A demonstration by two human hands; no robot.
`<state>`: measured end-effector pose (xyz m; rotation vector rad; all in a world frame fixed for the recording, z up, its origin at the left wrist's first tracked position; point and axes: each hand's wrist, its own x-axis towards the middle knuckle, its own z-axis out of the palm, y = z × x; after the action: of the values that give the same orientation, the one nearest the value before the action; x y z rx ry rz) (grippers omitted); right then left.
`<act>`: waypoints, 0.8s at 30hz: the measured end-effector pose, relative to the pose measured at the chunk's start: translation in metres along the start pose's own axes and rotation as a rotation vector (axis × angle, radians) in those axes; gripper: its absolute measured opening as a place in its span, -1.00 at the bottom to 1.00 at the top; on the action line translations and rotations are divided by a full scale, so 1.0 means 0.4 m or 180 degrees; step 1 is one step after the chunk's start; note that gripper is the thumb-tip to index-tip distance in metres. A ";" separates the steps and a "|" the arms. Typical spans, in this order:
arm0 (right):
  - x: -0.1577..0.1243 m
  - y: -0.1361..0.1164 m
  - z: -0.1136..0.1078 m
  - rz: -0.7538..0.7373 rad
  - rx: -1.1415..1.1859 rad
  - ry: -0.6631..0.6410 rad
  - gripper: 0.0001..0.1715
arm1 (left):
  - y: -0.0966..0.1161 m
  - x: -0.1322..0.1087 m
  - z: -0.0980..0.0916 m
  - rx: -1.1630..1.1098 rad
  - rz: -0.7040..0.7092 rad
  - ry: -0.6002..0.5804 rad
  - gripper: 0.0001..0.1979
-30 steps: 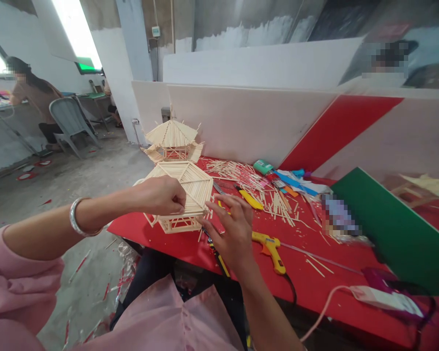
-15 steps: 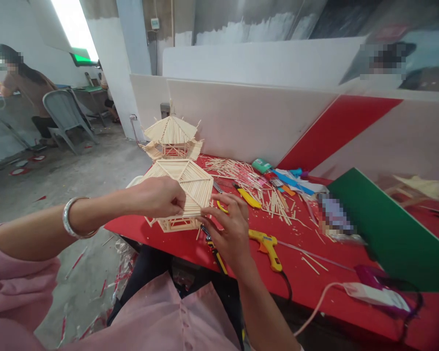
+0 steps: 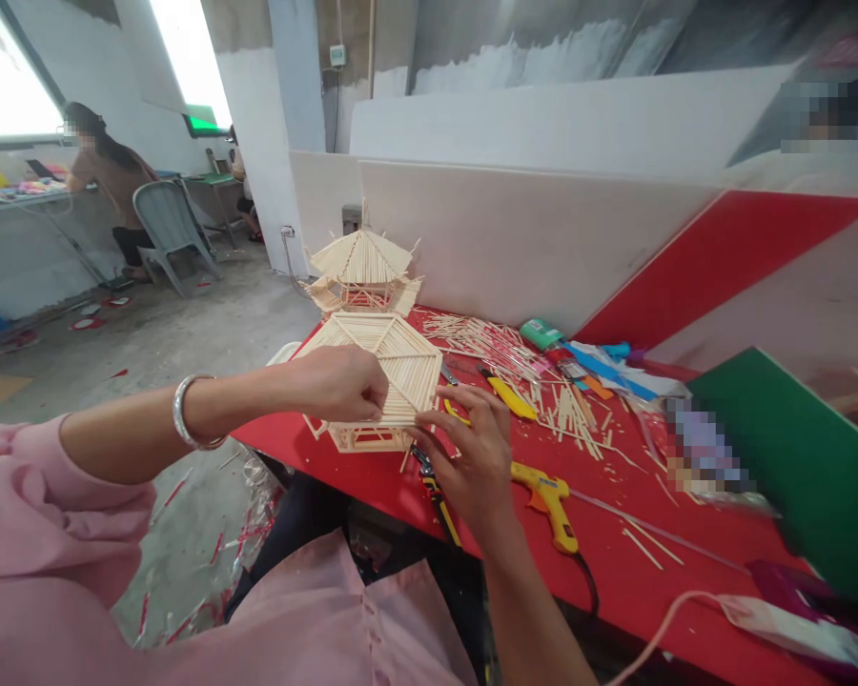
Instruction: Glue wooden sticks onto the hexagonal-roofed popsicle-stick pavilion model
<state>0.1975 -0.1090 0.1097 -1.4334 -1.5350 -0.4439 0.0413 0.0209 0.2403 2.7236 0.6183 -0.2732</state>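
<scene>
A hexagonal model made of thin wooden sticks (image 3: 407, 367) stands at the front of the red table, its flat roof facing up. My left hand (image 3: 350, 381) is closed in a fist at the roof's near part, knuckles up; whatever its fingers hold is hidden beneath them. At the roof's right front corner, my right hand (image 3: 472, 443) pinches the stick edge between thumb and fingertips, the other fingers loosely curled. Behind stands a taller stick pavilion (image 3: 363, 259) with a pointed roof.
On the red table (image 3: 615, 534) lie a yellow glue gun (image 3: 550, 500), pliers (image 3: 436, 500), a yellow cutter (image 3: 513, 395) and loose sticks (image 3: 486, 338). A green board (image 3: 786, 448) leans at right. White panels (image 3: 500, 229) rise behind. One person (image 3: 111, 176) sits far left.
The camera has turned slightly left, so the whole scene sits further right. Both hands keep nearly the same position on the model.
</scene>
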 end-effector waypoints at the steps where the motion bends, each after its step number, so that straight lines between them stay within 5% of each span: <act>1: 0.000 0.000 -0.001 0.0023 -0.0004 -0.0007 -0.91 | -0.002 0.001 0.002 0.0011 0.0035 0.0010 -0.82; 9: 0.002 -0.001 -0.005 0.0055 0.0042 -0.0012 -0.92 | 0.000 0.002 0.005 0.0021 0.0022 0.0022 -0.85; 17: -0.005 0.006 -0.003 0.0105 0.0026 -0.0055 -0.65 | 0.002 0.001 0.004 0.0018 -0.0029 0.0045 -0.84; 24: 0.002 -0.003 -0.004 0.0018 0.0018 -0.0050 -0.69 | 0.040 -0.009 0.019 0.0797 -0.0138 0.0138 -0.83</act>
<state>0.1973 -0.1100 0.1115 -1.4397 -1.5433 -0.4256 0.0444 0.0030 0.2388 2.9651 0.6982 -0.3225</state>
